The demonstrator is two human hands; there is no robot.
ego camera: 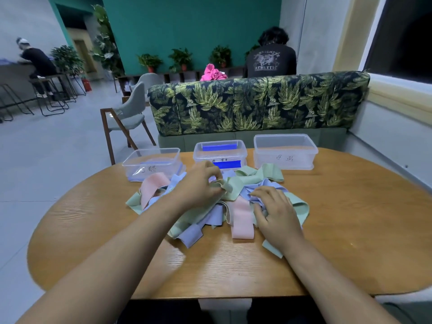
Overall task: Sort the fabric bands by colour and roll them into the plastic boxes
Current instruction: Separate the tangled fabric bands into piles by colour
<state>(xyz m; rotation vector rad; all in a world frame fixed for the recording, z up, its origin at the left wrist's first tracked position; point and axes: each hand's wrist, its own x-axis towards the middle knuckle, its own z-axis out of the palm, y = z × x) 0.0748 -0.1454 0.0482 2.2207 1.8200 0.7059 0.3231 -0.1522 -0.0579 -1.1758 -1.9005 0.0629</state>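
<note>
— What sort of place?
— A café or lounge: leaf-print booth sofa (257, 106) behind the wooden surface (350, 218), bar stools (52, 97) at a high counter (9, 73), potted plants (182, 58) along a teal wall (187, 24).
— Public, then?
— Seems so; one person (37, 60) sits at the counter, another person (271, 59) behind the sofa.

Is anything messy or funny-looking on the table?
Yes. The fabric bands lie in one tangled heap in the middle of the table, with pink, green and blue all mixed. The left hand pinches a green band. The plastic boxes behind stand upright.
</note>
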